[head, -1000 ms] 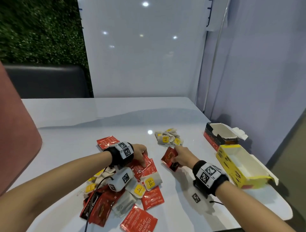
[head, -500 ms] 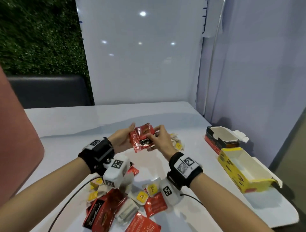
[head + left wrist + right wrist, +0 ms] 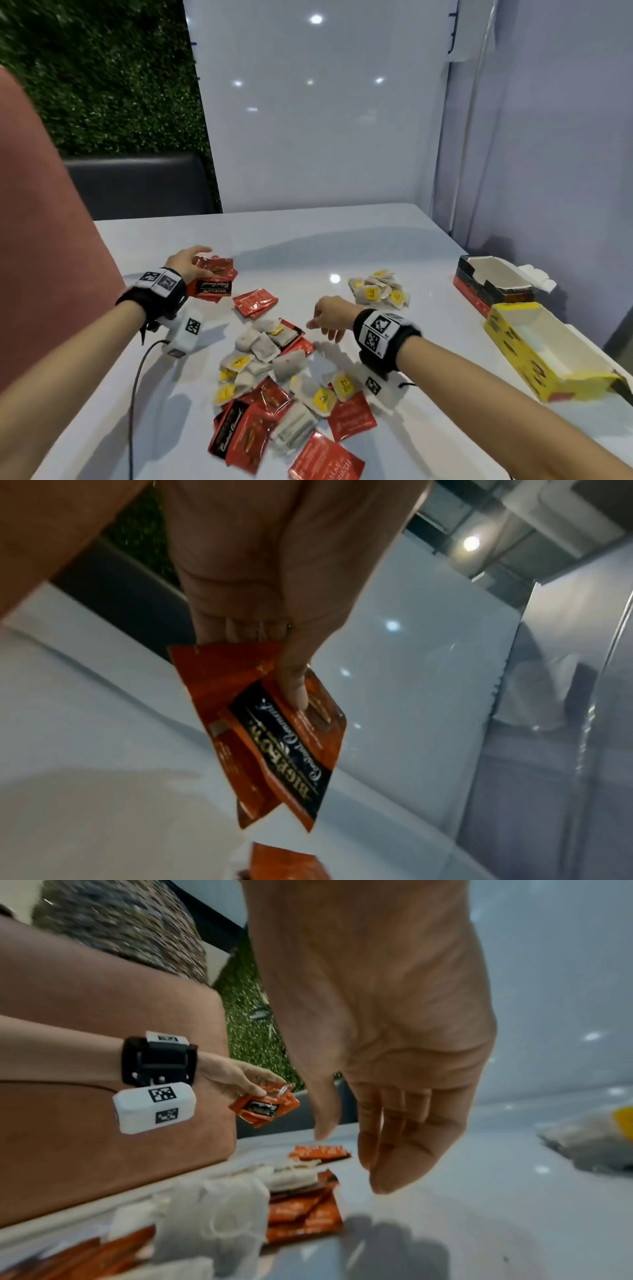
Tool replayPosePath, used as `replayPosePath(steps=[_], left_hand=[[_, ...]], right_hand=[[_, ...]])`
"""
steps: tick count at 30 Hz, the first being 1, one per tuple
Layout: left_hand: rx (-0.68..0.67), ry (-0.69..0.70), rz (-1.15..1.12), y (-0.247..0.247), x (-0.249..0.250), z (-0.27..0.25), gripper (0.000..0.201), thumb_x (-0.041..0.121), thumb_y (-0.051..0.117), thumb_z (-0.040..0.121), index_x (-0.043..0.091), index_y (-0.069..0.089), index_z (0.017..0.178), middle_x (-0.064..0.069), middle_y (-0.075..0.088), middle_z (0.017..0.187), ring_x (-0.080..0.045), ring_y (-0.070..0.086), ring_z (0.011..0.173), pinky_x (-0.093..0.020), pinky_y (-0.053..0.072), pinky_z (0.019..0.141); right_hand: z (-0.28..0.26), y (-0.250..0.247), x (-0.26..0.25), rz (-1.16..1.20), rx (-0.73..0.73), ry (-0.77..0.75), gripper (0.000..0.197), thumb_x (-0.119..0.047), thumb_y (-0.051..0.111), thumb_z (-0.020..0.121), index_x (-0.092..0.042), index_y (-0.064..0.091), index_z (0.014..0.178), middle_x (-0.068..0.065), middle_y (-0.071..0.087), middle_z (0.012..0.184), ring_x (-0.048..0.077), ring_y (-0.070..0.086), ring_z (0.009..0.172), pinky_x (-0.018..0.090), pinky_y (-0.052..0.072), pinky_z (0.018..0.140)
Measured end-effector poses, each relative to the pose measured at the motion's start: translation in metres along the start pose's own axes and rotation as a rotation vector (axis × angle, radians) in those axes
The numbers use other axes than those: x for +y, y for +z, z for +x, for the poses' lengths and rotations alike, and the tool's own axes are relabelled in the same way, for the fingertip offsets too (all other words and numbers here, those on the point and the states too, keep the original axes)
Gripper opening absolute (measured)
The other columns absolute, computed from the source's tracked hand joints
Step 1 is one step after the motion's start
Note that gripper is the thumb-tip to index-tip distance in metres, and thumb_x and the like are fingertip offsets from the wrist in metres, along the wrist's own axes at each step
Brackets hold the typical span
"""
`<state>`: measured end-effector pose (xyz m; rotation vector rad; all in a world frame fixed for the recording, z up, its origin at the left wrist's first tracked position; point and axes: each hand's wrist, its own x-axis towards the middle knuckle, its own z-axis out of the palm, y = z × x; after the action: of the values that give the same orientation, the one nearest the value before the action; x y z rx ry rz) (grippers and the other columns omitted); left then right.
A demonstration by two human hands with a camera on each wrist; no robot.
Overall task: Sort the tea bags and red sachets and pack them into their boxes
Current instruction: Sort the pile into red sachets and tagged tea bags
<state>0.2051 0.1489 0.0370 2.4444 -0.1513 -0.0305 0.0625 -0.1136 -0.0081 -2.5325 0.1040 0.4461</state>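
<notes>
From the head view, my left hand (image 3: 186,269) pinches a small stack of red sachets (image 3: 214,279) at ten o'clock of the mixed pile (image 3: 274,370); my right hand (image 3: 329,317) hangs loose and empty. At the left wrist, thumb clamps the foil: light, slick, best held by an edge. At the right wrist, tea bags (image 3: 219,1213) look soft, limp.

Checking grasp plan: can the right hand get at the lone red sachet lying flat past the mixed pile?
Probably yes. The right hand is empty, fingers relaxed, hovering beside the lone red sachet, which lies uncovered on the table.
</notes>
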Motion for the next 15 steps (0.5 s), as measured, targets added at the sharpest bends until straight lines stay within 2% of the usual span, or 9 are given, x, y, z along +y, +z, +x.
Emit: replayPosePath(steps=[2, 3, 5, 7, 11, 15], left_hand=[[0.068, -0.045, 0.038, 0.003, -0.003, 0.003, 0.054, 0.001, 0.074, 0.073, 0.010, 0.054, 0.123, -0.022, 0.061, 0.116, -0.036, 0.057, 0.108, -0.036, 0.044, 0.093], [0.069, -0.069, 0.033, 0.007, -0.003, 0.003, 0.052, 0.001, 0.074, 0.073, 0.007, 0.053, 0.120, -0.023, 0.060, 0.116, -0.037, 0.057, 0.108, -0.036, 0.044, 0.091], [0.039, -0.111, 0.028, 0.014, -0.006, 0.008, 0.047, 0.001, 0.075, 0.073, 0.003, 0.054, 0.115, -0.023, 0.060, 0.117, -0.037, 0.057, 0.108, -0.037, 0.045, 0.087], [0.011, -0.104, 0.061, 0.021, -0.008, 0.012, 0.043, 0.003, 0.074, 0.074, 0.002, 0.058, 0.114, -0.021, 0.061, 0.118, -0.035, 0.058, 0.108, -0.033, 0.044, 0.086], [-0.045, -0.049, 0.058, 0.034, -0.007, 0.017, 0.043, 0.003, 0.073, 0.074, 0.007, 0.064, 0.116, -0.016, 0.064, 0.118, -0.032, 0.059, 0.109, -0.030, 0.044, 0.091], [-0.186, -0.023, 0.045, 0.048, -0.010, 0.020, 0.047, 0.000, 0.070, 0.075, 0.013, 0.062, 0.120, -0.017, 0.061, 0.122, -0.034, 0.058, 0.109, -0.035, 0.048, 0.094]], right_hand=[[0.012, 0.008, -0.006, -0.084, -0.015, 0.009, 0.045, -0.030, 0.055, 0.093, 0.010, 0.056, 0.114, 0.017, 0.060, 0.089, 0.030, 0.061, 0.071, 0.031, 0.050, 0.057], [0.018, 0.012, -0.011, -0.148, 0.001, -0.012, 0.046, -0.033, 0.054, 0.093, 0.006, 0.053, 0.118, 0.017, 0.060, 0.097, 0.032, 0.062, 0.080, 0.031, 0.048, 0.059], [0.028, 0.018, -0.022, -0.243, 0.043, -0.106, 0.048, -0.035, 0.054, 0.092, -0.003, 0.045, 0.128, 0.018, 0.052, 0.122, 0.034, 0.053, 0.110, 0.039, 0.047, 0.080], [0.036, 0.023, -0.036, -0.285, 0.045, -0.231, 0.052, -0.034, 0.054, 0.092, -0.010, 0.039, 0.135, 0.019, 0.043, 0.132, 0.035, 0.041, 0.123, 0.045, 0.040, 0.097], [0.046, 0.037, -0.062, -0.385, -0.048, -0.311, 0.055, -0.038, 0.053, 0.091, -0.021, 0.036, 0.141, 0.014, 0.040, 0.142, 0.033, 0.036, 0.130, 0.045, 0.036, 0.102], [0.046, 0.049, -0.070, -0.484, -0.085, -0.358, 0.045, -0.035, 0.059, 0.088, -0.018, 0.051, 0.129, 0.010, 0.049, 0.136, 0.029, 0.041, 0.125, 0.039, 0.039, 0.096]])
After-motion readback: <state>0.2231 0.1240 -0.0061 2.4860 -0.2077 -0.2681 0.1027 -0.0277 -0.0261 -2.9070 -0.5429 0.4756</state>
